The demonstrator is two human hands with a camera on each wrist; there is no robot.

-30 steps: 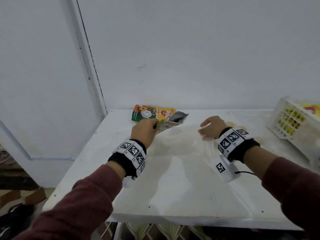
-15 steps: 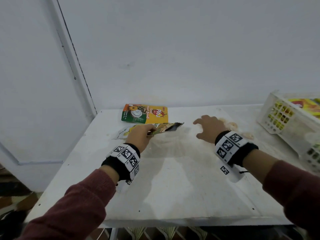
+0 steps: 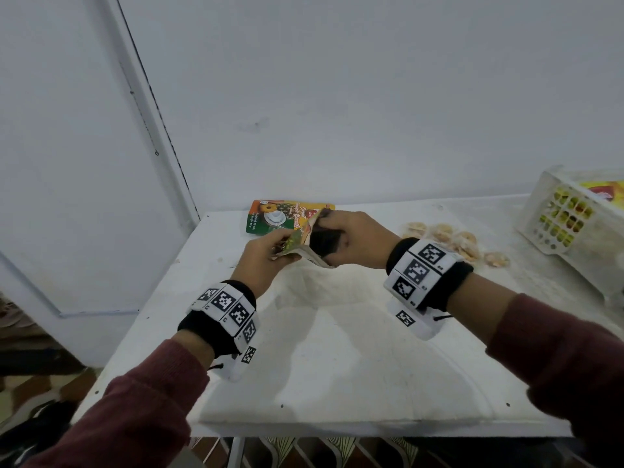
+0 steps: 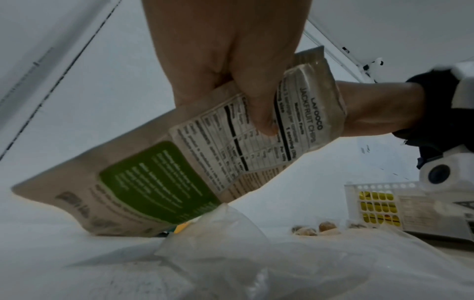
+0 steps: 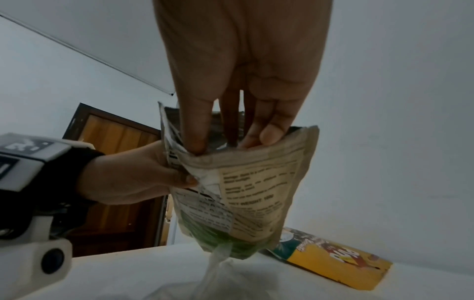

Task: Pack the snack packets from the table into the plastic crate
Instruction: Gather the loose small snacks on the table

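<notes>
Both hands, left hand point(image 3: 266, 256) and right hand point(image 3: 351, 241), gripped the jackfruit chips packet point(image 4: 205, 162) above the desk's point(image 3: 337, 366) far edge; one packet point(image 3: 280, 217) lay there unpacked, while the crate point(image 3: 574, 224) at the right edge already held some.

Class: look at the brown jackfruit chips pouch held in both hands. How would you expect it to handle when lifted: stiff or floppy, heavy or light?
Probably floppy: the jackfruit chips pouch creases and bends where the left hand pinches it. Likely light, since it hangs from fingertip grips alone. Its top looks open, with the right hand fingers inside, so tipping it might spill contents.
</notes>
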